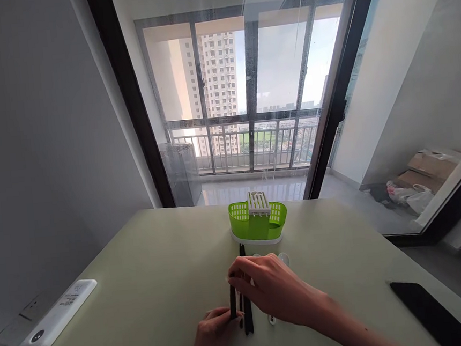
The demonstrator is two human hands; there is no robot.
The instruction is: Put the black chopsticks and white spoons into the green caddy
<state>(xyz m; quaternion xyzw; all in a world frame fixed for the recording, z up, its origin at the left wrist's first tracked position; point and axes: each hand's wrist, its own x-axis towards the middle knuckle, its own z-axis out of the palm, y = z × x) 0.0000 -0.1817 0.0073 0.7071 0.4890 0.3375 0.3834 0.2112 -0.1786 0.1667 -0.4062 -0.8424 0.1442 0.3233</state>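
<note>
Some black chopsticks (232,299) are held up in front of me, close together; how many there are I cannot tell. My left hand (215,333) pinches their lower end. Higher up, my right hand (275,287) has its fingers closed around the top. Beneath and beside them, more black chopsticks (248,317) lie lengthwise on the table, partly covered by my right hand. Past that hand shows the pale round bowl of a spoon (283,258), and a white handle end (272,319) pokes out below the wrist.
Behind my hands stands a green utensil basket (251,229) with a white base and a white slotted piece (258,203) on top. A white power strip (61,314) lies at the left table edge. At the right lies a flat black object (432,311). Glass doors rise beyond the table (161,265).
</note>
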